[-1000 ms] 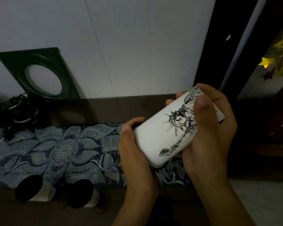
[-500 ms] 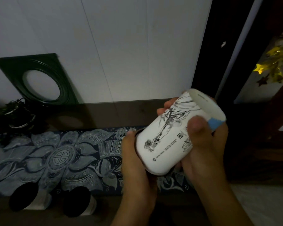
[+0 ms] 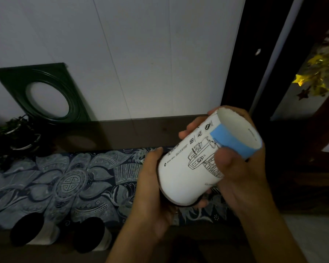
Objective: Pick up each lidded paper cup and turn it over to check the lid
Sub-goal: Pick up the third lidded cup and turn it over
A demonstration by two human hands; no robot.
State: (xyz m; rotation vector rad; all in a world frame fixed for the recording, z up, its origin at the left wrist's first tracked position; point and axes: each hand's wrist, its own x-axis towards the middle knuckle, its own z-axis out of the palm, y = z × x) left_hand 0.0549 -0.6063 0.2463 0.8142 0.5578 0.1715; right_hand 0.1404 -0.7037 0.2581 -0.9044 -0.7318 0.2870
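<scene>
A white paper cup [image 3: 186, 171] with black line drawings and a blue patch near its base is tilted in the air, its recessed bottom pointing up and to the right. Its dark lid end points down toward me and is mostly hidden. My left hand [image 3: 152, 188] cups the lid end from the left. My right hand [image 3: 239, 168] grips the cup's body, thumb across the drawing. Two more cups with black lids [image 3: 27, 232] [image 3: 88, 235] stand at the near left edge of the surface.
A blue patterned cloth [image 3: 68, 183] covers the dark table. A dark green frame with a round opening [image 3: 46, 95] leans on the white wall. A dark plant pot [image 3: 19, 137] stands at the far left. A dark doorway is on the right.
Both hands have rolled the cup about its axis, bringing a different drawing and the blue patch round to face me. Its bottom end has tipped up further, showing the recessed base.
</scene>
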